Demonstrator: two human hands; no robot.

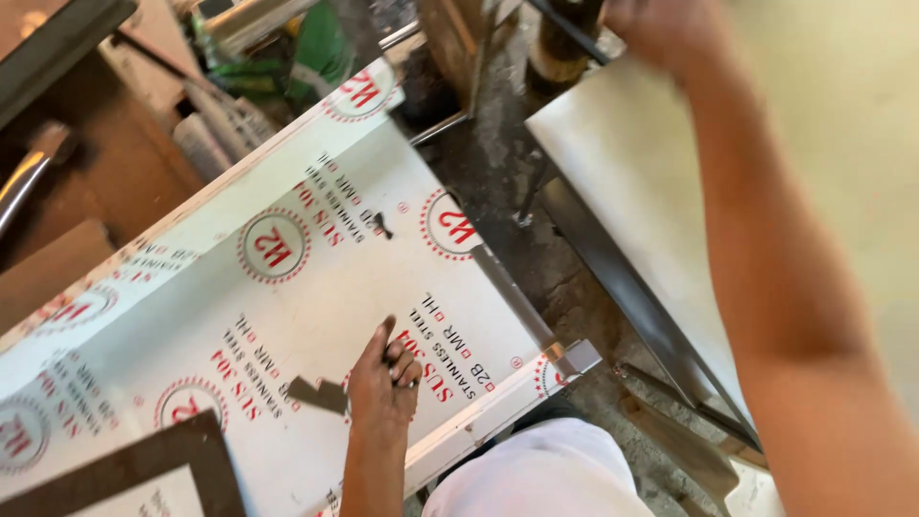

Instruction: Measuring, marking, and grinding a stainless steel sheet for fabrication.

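Note:
A long folded metal sheet [316, 287] wrapped in white film with red round marks lies slantwise before me. My left hand [383, 378] rests on its near end, fingers curled under and thumb stretched forward, with nothing visible in it. A small torn patch in the film [316, 393] shows just left of that hand. My right arm reaches up across the right side. My right hand [661, 29] is at the top edge of a plain grey metal panel [632, 191], next to a dark rod [565, 24]. The picture's edge cuts the hand off, so its grip is hidden.
Rough dark floor [498, 172] shows between the sheet and the grey panel. A green object [316, 48] and clutter lie at the top. A shiny tube [29, 172] sits at the left. A dark frame piece [144, 460] overlaps the sheet at the bottom left.

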